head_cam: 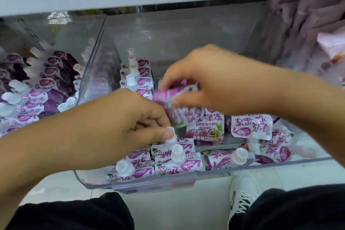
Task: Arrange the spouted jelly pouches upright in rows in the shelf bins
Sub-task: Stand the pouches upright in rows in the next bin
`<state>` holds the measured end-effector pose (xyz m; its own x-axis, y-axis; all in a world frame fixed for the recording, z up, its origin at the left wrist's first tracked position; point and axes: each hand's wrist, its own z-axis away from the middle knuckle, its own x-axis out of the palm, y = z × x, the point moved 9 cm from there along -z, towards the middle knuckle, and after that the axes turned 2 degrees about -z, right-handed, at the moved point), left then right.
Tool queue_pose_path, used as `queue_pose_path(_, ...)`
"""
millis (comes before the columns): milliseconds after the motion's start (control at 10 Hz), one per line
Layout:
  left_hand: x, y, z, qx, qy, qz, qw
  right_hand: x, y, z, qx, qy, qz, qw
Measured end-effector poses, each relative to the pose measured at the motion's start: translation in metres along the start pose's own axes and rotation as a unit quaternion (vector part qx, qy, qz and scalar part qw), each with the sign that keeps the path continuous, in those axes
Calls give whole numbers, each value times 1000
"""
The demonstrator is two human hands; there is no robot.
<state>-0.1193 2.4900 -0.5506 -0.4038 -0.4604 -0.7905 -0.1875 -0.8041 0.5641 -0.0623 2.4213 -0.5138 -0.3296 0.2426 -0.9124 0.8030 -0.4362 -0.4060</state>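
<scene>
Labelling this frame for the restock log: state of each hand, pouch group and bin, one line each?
Left hand: thumb and finger pinching a white pouch cap.
Right hand: gripping a blurred purple spouted jelly pouch above the bin.
Upright purple-and-white pouches at the left wall: standing in a row, caps up.
Loose purple-and-white pouches at right: lying flat, unsorted.
Clear plastic middle bin: partly filled, back half bare.
Clear plastic left bin: packed with pouches.
</scene>
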Motion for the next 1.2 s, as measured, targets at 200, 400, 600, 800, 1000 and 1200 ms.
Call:
queue_pose_path(200,-47,-7,12,7,175,-93,980,56,8,-3,30,-209,-61,976)
queue_pose_path(400,-37,-10,-1,-18,123,-161,979,26,17,1,62,-108,3,992)
queue_pose_path(600,-31,-7,-4,-27,93,-250,963,46,-16,-14,57,-168,44,983)
queue_pose_path(800,-29,-18,0,-56,91,-304,947,56,10,-7,30,-195,17,980)
queue_pose_path(1000,-34,-13,-4,-29,99,-242,965,77,4,-12,8,-238,-15,971)
queue_pose_path(1200,-11,1,-8,21,38,-206,978,41,33,1,61,-210,-133,967)
